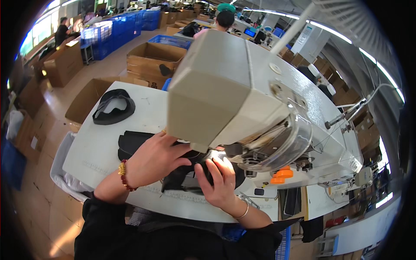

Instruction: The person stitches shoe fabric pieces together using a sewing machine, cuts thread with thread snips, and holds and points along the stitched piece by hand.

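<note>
Clearly, in the head view, the black fabric lies on the white table in front of the sewing machine, directly beneath both hands. Its long axis seems to run roughly left to right, slanting a little toward the person at the right end, with a folded-looking part out beyond the left hand and a darker stretch around the right hand. The relation that matters most, as a judgement, is between the fabric and the bright lit spot under the machine's head: the right hand is the nearer one, its fingertips just short of the glow on the person's side, while the left hand comes in from the left, thumb and forefinger pointing toward it.

The right fingers are spread and laid along the fabric, not clenched. The left thumb and forefinger are stretched out and apart, the hand resting over the fabric; whether its other fingers grasp an edge cannot be told.

Much is hard to make out. The machine's head hides the far side of the work, and the needle cannot be picked out beside the glare. Black layers merge, so folds and edges are uncertain, and the right hand covers part of the piece. A separate black ring-shaped piece lies farther left, well apart from the hands.
</note>
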Demonstrator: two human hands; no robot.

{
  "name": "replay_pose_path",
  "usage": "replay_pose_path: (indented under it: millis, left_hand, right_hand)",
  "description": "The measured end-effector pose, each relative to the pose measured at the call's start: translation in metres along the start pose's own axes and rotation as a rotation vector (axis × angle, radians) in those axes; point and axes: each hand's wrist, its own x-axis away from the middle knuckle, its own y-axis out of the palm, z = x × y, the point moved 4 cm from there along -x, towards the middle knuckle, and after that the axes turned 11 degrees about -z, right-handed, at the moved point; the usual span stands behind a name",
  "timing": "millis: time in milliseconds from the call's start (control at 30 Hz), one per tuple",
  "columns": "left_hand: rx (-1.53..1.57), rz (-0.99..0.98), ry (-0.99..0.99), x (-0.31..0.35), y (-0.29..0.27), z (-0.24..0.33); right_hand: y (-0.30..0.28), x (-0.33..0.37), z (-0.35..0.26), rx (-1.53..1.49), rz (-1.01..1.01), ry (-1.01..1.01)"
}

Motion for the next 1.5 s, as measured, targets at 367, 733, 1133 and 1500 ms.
replay_pose_path:
  millis: [367, 733, 1133, 1500]
  left_hand:
    - [-0.097, 0.067, 0.08, -0.012, 0.031, 0.015]
    - [0.028, 0.078, 0.012, -0.01, 0.054, 0.002]
    - [-0.208, 0.141, 0.142, -0.012, 0.039, 0.013]
    - [-0.144, 0.113, 0.071, -0.017, 0.039, 0.018]
  right_hand:
    - [0.015, 0.029, 0.02, -0.357, -0.044, -0.003]
    - [0.008, 0.017, 0.025, -0.398, -0.061, -0.121]
    - [-0.026, 0.027, 0.092, -1.083, -0.211, 0.407]
    - [-0.028, 0.012, 0.088, -0.781, -0.153, 0.269]
